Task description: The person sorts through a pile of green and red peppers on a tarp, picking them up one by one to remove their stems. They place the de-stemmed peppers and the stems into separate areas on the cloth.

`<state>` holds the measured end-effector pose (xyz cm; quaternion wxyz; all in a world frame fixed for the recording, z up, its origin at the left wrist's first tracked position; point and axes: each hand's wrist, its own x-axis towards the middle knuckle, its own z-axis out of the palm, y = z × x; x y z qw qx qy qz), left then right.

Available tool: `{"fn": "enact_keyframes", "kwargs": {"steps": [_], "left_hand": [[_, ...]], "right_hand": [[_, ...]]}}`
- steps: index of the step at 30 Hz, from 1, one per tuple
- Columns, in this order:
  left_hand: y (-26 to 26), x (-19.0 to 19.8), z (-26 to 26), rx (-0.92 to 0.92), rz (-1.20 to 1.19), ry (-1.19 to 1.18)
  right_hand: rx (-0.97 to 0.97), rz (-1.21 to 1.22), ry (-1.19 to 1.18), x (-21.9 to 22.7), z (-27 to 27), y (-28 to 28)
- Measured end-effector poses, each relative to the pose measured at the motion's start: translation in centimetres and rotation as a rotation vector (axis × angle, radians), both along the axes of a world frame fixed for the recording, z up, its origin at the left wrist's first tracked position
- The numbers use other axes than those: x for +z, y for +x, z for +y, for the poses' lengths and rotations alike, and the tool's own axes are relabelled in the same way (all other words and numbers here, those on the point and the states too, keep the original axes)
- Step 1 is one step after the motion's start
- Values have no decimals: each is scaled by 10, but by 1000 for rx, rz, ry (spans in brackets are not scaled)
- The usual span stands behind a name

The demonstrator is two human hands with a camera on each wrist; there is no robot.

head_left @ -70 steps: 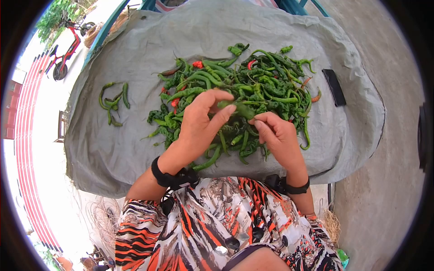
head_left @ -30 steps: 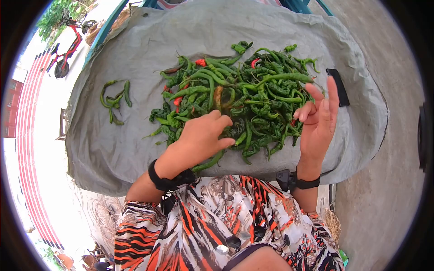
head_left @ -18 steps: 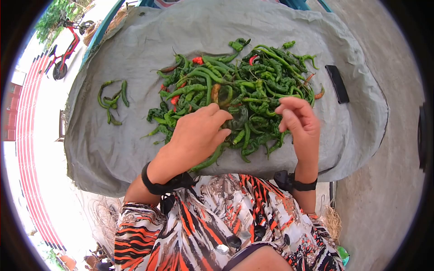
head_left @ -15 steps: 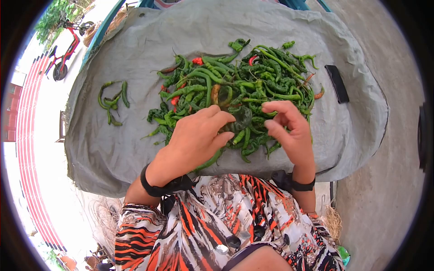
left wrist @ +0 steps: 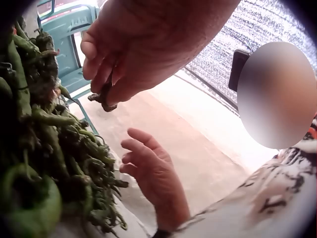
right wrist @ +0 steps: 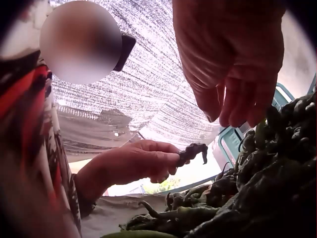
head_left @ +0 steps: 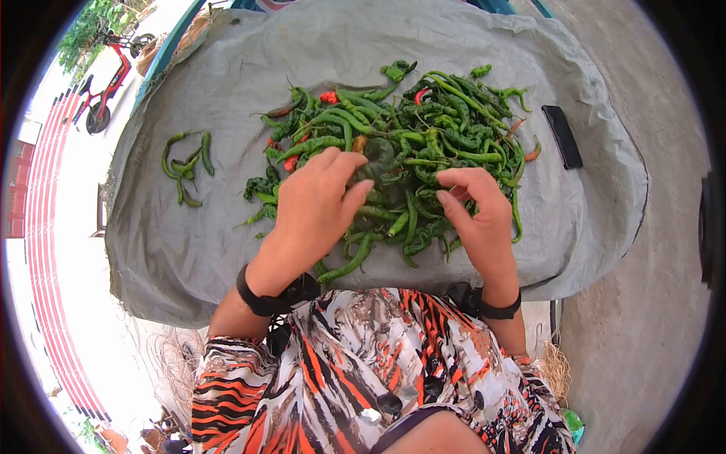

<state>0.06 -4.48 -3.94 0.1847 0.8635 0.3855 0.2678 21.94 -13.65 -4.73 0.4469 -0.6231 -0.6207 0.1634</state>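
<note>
A large heap of green peppers (head_left: 454, 129), with a few red ones among them, lies in the head view. My left hand (head_left: 314, 200) is over the left part of the heap. It pinches a small, dark, shrivelled pepper (right wrist: 193, 152) between thumb and fingers. In the left wrist view this same pepper (left wrist: 105, 96) sticks out below the fingertips. To the right, my right hand (head_left: 480, 219) hovers over the heap's near right side. Its fingers are loosely bent, with a gap to the thumb and nothing between them.
Grey cloth (head_left: 204, 250) lies under the heap. A small group of green peppers (head_left: 185, 168) sits apart on the left, and a black phone (head_left: 562, 136) on the right. Teal framing (head_left: 174, 53) shows behind the cloth. Beyond, a red scooter (head_left: 106, 91) stands at far left.
Earlier both hands were at one green pepper, then the right hand swung to the heap's right side. It has since come back left, empty. The left hand dipped into the heap and rose with a dark pepper.
</note>
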Motion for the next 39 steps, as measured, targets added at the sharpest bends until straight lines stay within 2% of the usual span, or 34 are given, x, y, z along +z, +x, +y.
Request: {"fn": "enact_keyframes", "kwargs": {"steps": [3,9,12,15,19,22,24,26,29,33,34,37,39], "left_hand": [[0,-10,6,72,-10,22],[0,-14,9,134,-59,-29],[2,-13,13,69,-72,203],[1,-12,14,-10,-76,210],[-1,-12,11,-100,-147,168],[-3,-15,7,-142,-160,84],[-6,-16,2,-155,-116,-41],[-6,-17,-2,-170,-81,-24],[-3,-21,-7,-211,-26,-41],[0,-31,-14,-264,117,-13],[1,-37,-15,-246,167,29],[1,-45,-17,-203,283,118],[1,-41,-18,-190,313,126]], "right_hand": [[1,-178,66,-4,0,1],[81,-418,-20,0,-3,0],[170,-529,54,0,-2,-14],[282,-609,37,-15,-1,-23],[255,-691,68,-21,4,-24],[175,-515,133,-11,6,-19],[127,-276,85,-4,3,-11],[24,52,28,6,-4,-11],[-6,605,125,9,-5,-7],[-129,622,256,14,0,6],[-219,568,231,14,0,12],[-280,588,321,19,6,12],[-302,545,280,16,1,11]]}}
